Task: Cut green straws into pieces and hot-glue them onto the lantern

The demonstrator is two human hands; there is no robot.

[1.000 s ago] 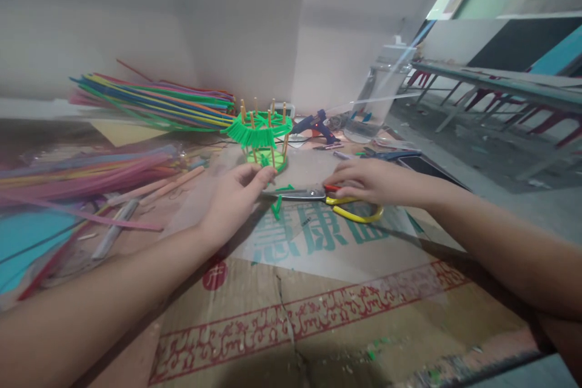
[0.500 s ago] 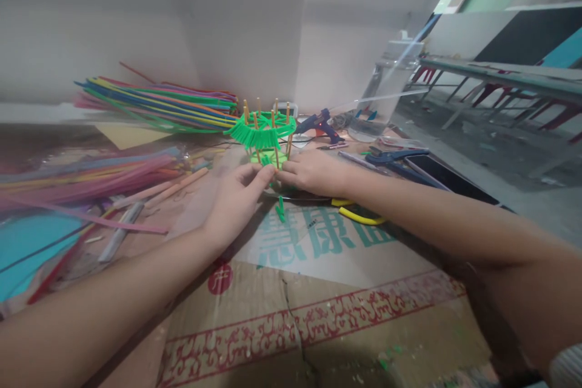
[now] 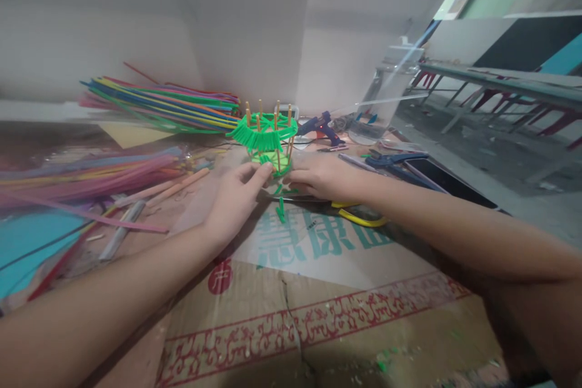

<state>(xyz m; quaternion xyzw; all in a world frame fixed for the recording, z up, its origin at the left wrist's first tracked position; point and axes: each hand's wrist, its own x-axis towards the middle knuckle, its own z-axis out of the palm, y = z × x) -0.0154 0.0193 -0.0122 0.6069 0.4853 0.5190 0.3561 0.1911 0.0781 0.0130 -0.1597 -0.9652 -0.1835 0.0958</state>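
Observation:
A small model (image 3: 264,136) stands upright, made of wooden sticks with a fringe of green pipe cleaner pieces around its upper part and a green base. My left hand (image 3: 239,194) is at the model's front left, thumb and forefinger pinched on a short green pipe cleaner piece (image 3: 265,159). To the right of the base is my right hand (image 3: 322,177), its fingers curled together low over the work surface; whatever is in them is hidden. Loose green pipe cleaner pieces (image 3: 280,211) lie between and in front of the hands.
Bundles of coloured pipe cleaners (image 3: 168,103) lie at the back left and left (image 3: 91,179). A blue glue gun (image 3: 325,127) rests behind the model. Yellow-handled scissors or pliers (image 3: 361,217), blue-handled pliers (image 3: 391,159) and a phone (image 3: 450,182) lie right. Printed cardboard (image 3: 254,327) covers the front.
My right hand has drawn back slightly to the right and down, away from the model and my left hand. Green pieces now show between the hands. My left hand stays nearly still.

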